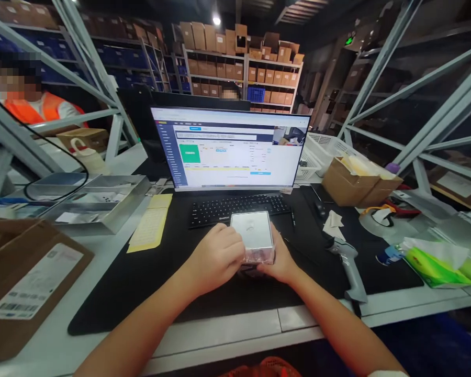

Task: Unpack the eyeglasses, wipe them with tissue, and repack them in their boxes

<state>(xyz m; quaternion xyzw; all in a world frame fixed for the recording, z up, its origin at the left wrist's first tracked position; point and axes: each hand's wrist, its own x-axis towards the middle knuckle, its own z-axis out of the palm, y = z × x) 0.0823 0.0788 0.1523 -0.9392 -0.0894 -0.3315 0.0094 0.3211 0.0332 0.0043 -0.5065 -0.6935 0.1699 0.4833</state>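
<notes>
Above the black desk mat, a small white box point(251, 230) with a shiny, clear-looking covering on its front side is held between my hands. My right hand point(283, 257) grips its right side, with the thumb at the lower front edge. Curled fingers of my left hand point(220, 255) press against the box's left edge; the fingertips are hidden. Just behind the box lies a black keyboard point(208, 210), in front of a lit monitor point(235, 152). To the right, a grey handheld barcode scanner point(349, 267) rests on the mat.
An opened carton point(13, 288) with a label stands at left, near a grey metal tray point(118, 222) and yellow paper sheets point(151, 225). A computer mouse point(317, 208), a brown carton point(347, 183) and a green tissue pack point(435, 264) are at right. A co-worker point(43, 107) sits at far left.
</notes>
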